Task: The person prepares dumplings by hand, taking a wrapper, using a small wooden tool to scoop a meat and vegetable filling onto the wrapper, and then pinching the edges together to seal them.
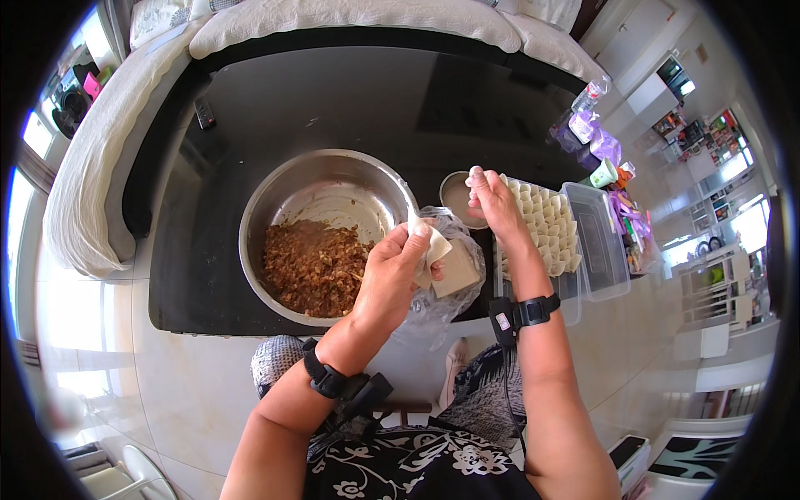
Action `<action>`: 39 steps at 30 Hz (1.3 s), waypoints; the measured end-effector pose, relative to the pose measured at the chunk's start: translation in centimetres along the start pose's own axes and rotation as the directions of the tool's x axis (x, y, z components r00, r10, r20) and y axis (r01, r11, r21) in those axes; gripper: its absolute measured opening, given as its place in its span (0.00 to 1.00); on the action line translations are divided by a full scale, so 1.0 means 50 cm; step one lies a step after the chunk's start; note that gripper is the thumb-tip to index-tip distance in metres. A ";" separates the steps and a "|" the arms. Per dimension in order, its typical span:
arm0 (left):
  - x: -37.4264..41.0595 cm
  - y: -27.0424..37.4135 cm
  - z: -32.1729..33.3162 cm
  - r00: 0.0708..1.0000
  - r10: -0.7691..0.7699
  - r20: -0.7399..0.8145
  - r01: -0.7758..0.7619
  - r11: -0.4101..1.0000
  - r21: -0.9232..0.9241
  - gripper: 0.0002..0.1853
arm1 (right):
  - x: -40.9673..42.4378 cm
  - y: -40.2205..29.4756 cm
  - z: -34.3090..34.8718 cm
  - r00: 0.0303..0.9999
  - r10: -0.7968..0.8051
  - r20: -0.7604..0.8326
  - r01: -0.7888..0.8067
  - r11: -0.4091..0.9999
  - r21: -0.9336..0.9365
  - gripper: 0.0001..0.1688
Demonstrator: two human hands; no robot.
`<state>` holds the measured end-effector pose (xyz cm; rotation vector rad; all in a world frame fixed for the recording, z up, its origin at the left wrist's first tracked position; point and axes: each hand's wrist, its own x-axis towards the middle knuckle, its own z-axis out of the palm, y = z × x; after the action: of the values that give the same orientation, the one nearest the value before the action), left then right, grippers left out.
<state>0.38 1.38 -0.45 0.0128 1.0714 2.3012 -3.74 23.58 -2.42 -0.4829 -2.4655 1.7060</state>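
My left hand point(394, 269) holds a pale, partly folded dough wrapper point(436, 244) beside the rim of a large stainless steel bowl point(250, 250). Brown minced filling point(312, 265) lies in the lower part of that bowl. Partly behind my left hand is a stack of square wrappers point(458, 269) on a clear plastic bag point(437, 315). My right hand point(497, 203) is raised over a small round bowl point(454, 194) of cloudy, pale content. Its fingers are curled in, with whitish patches at the tips; no held thing shows. Several rows of folded wrapped pieces point(542, 228) fill a clear container to its right.
A clear plastic lid or tray point(597, 240) overhangs the right edge of the black table point(350, 94). Purple packets point(603, 144), a plastic bottle point(590, 94) and a pale green cup point(603, 174) stand along that side. A remote control point(204, 114) lies far left. Sofas point(350, 25) border the table.
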 end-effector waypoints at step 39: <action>-0.016 0.011 0.010 0.990 -0.047 0.133 0.004 0.952 0.306 0.15 | -0.170 -0.140 0.045 0.873 -0.459 0.163 0.337 0.811 0.478 0.31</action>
<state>0.87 1.03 0.44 0.2762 1.3335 2.0558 2.31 16.65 4.02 0.3272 -2.0165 2.1370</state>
